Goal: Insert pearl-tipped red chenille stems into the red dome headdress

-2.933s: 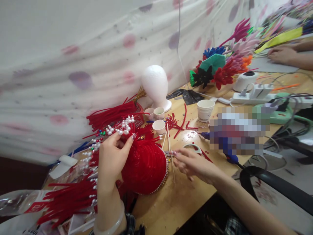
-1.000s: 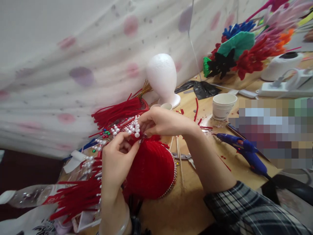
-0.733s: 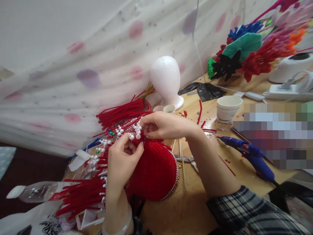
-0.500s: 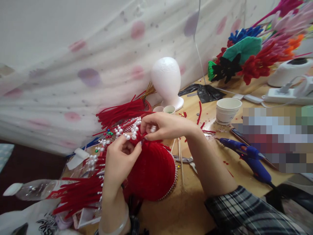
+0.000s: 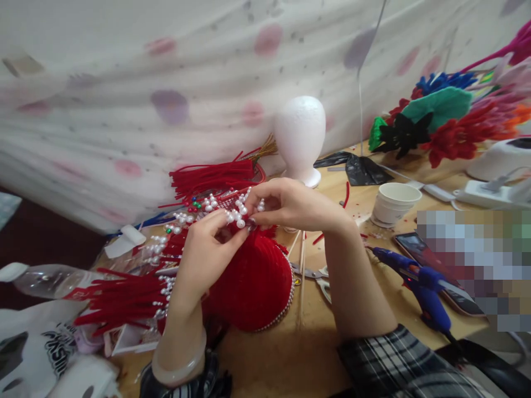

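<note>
A rounded red piece (image 5: 253, 282) edged with a string of small pearls lies in front of me on the table. At its far end my left hand (image 5: 209, 251) pinches a cluster of white pearls (image 5: 237, 213), thumb and forefinger closed. My right hand (image 5: 290, 207) meets it from the right, its fingers closed at the same cluster; what its fingertips grip is hidden. More white pearl sprigs (image 5: 180, 222) and a bundle of red fuzzy stems (image 5: 124, 298) lie left of my left hand.
A white foam head (image 5: 301, 138) stands behind my hands. To the right are a paper cup (image 5: 396, 202), a blue glue gun (image 5: 418, 276) and a phone (image 5: 410, 243). Scissors (image 5: 309, 272) and thin sticks (image 5: 302, 276) lie beside the red piece. A plastic bottle (image 5: 50, 281) is at left.
The camera view has shifted, so the foam head and cup appear farther right. Both hands remain together at the pearls, slightly higher in the picture, with the fingers slightly repositioned.
</note>
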Motion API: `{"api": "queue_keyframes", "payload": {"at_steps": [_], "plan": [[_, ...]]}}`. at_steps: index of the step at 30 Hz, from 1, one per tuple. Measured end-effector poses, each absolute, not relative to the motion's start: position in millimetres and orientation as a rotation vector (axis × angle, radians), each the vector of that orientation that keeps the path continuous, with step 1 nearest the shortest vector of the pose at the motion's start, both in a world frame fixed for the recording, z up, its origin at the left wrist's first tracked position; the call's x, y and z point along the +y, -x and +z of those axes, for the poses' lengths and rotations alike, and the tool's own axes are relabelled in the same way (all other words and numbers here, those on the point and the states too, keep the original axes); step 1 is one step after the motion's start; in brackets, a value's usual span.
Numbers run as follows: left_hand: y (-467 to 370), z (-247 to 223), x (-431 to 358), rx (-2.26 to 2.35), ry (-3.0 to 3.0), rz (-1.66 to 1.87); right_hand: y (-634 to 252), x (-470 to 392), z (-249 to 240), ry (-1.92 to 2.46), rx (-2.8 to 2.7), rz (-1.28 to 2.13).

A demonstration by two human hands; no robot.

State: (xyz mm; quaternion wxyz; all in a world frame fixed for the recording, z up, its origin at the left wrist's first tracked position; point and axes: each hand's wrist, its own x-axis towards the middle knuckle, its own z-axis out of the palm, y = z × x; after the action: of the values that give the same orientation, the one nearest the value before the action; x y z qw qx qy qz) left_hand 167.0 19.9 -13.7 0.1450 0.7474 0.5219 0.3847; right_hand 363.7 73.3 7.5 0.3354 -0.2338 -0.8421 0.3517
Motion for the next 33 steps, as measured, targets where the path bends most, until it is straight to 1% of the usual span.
{"api": "queue_keyframes", "payload": {"at_steps": [5,10,13,17,20,24,27,33], "plan": [[-168,-10,21,1.615,-2.225,1.129,-376,58,13,0.849,-2.127,0.728],[-169,-5,20,1.674,-2.293,1.096,-400,14,28,1.05,-1.875,0.576],[-169,-2,18,1.689,-2.334,1.076,-415,-12,23,1.187,-1.799,0.446],[-170,-1,16,1.676,-2.345,1.078,-421,-36,-16,1.432,-1.827,0.308],[-169,0,15,1.641,-2.35,1.089,-409,-52,-63,1.582,-1.973,0.369],[-167,-1,14,1.682,-2.35,1.095,-384,-69,-115,1.523,-2.259,0.566],[-166,-2,13,1.704,-2.363,1.067,-375,-75,-130,1.519,-2.273,0.55],[-166,-2,12,1.706,-2.362,1.032,-381,-84,-129,1.42,-2.135,0.506]]}}
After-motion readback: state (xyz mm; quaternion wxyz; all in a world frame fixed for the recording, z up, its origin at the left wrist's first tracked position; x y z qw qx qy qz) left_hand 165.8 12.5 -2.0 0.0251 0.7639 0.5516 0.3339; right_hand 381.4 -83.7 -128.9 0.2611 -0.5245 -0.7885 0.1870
